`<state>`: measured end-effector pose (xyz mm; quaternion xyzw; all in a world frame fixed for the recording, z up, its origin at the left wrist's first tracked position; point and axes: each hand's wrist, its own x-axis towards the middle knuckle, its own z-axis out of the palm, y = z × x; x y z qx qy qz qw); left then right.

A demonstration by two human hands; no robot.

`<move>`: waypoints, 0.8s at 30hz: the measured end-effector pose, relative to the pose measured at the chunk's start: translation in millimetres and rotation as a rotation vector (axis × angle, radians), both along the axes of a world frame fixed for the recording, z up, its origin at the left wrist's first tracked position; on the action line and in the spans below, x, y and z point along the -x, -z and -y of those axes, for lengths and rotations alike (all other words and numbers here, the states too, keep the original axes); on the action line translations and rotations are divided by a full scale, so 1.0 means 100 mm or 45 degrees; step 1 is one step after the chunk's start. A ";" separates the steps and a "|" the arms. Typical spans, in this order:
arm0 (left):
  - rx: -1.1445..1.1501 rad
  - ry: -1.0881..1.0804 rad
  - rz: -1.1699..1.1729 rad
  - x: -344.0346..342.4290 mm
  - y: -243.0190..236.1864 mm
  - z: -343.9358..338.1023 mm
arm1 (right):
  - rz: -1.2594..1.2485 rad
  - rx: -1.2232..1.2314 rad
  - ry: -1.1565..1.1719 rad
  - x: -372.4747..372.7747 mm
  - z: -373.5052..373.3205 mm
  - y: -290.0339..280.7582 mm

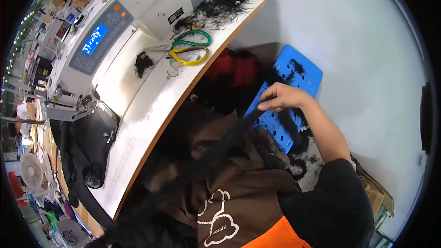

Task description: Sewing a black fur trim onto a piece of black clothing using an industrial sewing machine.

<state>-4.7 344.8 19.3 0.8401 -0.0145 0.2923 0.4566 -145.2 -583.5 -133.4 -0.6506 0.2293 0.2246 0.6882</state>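
Observation:
My right hand (281, 97) is raised out to the right, beyond the table edge, with thumb and fingers closed on the end of a long black fabric strip (236, 131). The strip runs slantwise down to the left across my brown apron (257, 193), and its lower end blurs into dark cloth. My left hand is out of view. A black garment (94, 140) lies beneath the needle end of a grey-white sewing machine (151, 6), partly hanging off the table. Scissors with one green and one yellow handle (189, 57) rest on the white tabletop (151, 114).
Black thread scraps (225, 6) are heaped at the table's far end, and a small tuft (144, 64) lies beside the scissors. Below the table stands a blue perforated panel (305, 75) with black lint on it. A cardboard box (374, 195) sits behind my right arm; a white fan (31, 170) is at far left.

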 end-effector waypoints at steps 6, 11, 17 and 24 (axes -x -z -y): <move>-0.075 0.161 0.843 0.68 -0.42 -0.82 | 0.063 0.018 -0.032 -0.16 -0.04 -0.11; 0.793 0.386 0.749 1.01 -0.41 -1.21 | 0.451 0.121 -0.413 -0.56 -0.79 -0.28; -0.186 0.466 -0.572 0.58 0.06 2.87 | 0.949 0.010 -0.692 -0.83 -2.39 -0.74; 0.169 1.100 -1.312 0.59 0.39 3.89 | 0.983 -0.094 -0.871 -0.78 -2.66 -0.79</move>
